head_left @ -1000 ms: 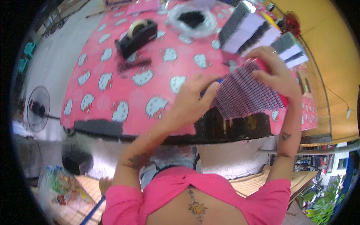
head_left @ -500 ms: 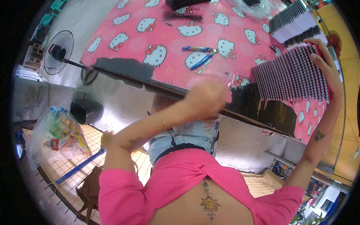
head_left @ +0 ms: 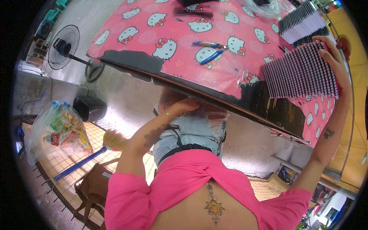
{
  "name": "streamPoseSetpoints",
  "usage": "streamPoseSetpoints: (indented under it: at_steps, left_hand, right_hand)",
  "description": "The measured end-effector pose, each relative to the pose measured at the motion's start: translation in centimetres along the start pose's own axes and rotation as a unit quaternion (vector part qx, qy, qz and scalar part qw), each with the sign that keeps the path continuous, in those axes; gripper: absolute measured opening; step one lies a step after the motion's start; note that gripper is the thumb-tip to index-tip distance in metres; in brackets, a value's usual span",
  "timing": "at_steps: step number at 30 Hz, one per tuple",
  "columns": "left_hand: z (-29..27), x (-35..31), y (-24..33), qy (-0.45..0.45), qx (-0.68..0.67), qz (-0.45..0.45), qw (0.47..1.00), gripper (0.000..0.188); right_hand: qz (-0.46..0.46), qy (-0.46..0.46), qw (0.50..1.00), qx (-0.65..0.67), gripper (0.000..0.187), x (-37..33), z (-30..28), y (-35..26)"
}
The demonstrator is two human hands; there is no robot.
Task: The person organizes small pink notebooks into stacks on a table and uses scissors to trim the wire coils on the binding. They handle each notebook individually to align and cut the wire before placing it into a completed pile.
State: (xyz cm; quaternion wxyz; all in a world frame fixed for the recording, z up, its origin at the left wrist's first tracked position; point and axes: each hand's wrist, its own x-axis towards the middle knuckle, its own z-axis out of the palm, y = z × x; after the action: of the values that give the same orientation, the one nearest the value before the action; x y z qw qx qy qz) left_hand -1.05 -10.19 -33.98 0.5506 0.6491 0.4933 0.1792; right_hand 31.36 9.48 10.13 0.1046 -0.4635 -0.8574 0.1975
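Observation:
At the table's right side, my right hand (head_left: 332,63) grips the end of a stack of wire-bound notebooks (head_left: 301,73). The thumb lies against the rows of dark wire loops, with the other fingers around the reddish-pink end. Below the near table edge, my left hand (head_left: 188,104) is over my knee by the ripped jeans, its fingers mostly hidden. Blue-handled pliers (head_left: 211,56) lie on the table beside a blue, pen-like tool (head_left: 205,44), left of the stack.
A pink patterned cover (head_left: 184,73) lies on the table, torn along its near edge. More bound notebooks (head_left: 303,25) stand behind the stack. Loose black wire combs (head_left: 193,13) and clear plastic (head_left: 264,8) lie farther back. A fan (head_left: 63,48), broom (head_left: 113,141) and filled plastic bag (head_left: 59,130) are left.
My left hand has dropped from above the table's near edge to my knee below it. The right hand stays on the notebook stack. The view has shifted slightly.

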Motion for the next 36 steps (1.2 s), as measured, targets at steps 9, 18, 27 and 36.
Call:
streamPoseSetpoints:
  at_steps: [9, 18, 27, 36]
  left_hand:
    - [-5.6, -6.2, 20.1, -0.072, 0.054, 0.101, 0.991, 0.042]
    - [-12.3, 2.8, 18.2, 0.330, 0.423, 0.106, 0.837, 0.054]
    - [-12.7, 5.4, 25.5, 0.187, -0.311, 0.124, 0.924, 0.031]
    - [-9.7, 8.0, 32.4, -0.029, -0.398, 0.225, 0.889, 0.041]
  right_hand:
    - [-0.045, 0.021, 0.998, -0.025, 0.037, -0.3, 0.1, 0.2]
    - [-0.098, 0.036, 0.993, -0.049, 0.047, 0.5, -0.2, -0.5]
    - [-0.100, 0.030, 0.992, -0.068, 0.054, 0.6, -0.6, -0.2]
    - [-0.107, 0.040, 0.991, -0.069, 0.051, 0.8, -0.3, -0.9]
